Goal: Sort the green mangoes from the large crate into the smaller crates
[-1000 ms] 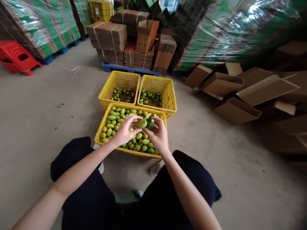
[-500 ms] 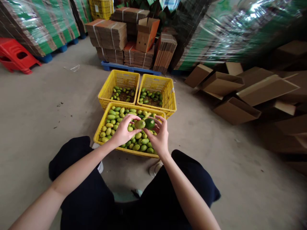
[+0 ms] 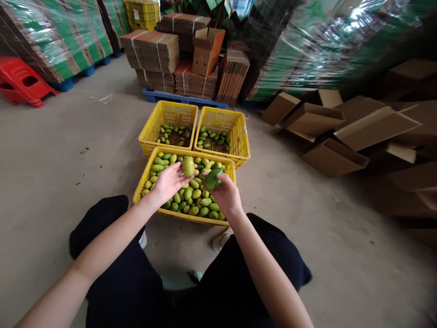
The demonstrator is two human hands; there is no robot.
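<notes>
My left hand [image 3: 170, 183] holds a smooth yellow-green oval fruit [image 3: 188, 166] in its fingers, tipped upright. In my right hand [image 3: 226, 193] is a dark green, glossy oval fruit [image 3: 212, 180], gripped between thumb and fingers. The two fruits are apart, with a small gap between them. Both hands are above a wide yellow crate [image 3: 139, 187], which is filled with similar oval fruits [image 3: 196, 194] from yellow-green to green. The exact kind of fruit is not clear.
Behind the full crate stand a left yellow crate [image 3: 145, 132] and a right yellow crate [image 3: 246, 136], each with some green fruits at the bottom. Further back are bundled flat cartons [image 3: 160, 50] on a blue pallet [image 3: 191, 100]. Open cardboard boxes [image 3: 336, 155] lie right; a red stool [image 3: 22, 82] left.
My hands have moved apart and turned. The yellow-green fruit has gone up and left and now stands on end; the dark green fruit is slightly lower and tilted.
</notes>
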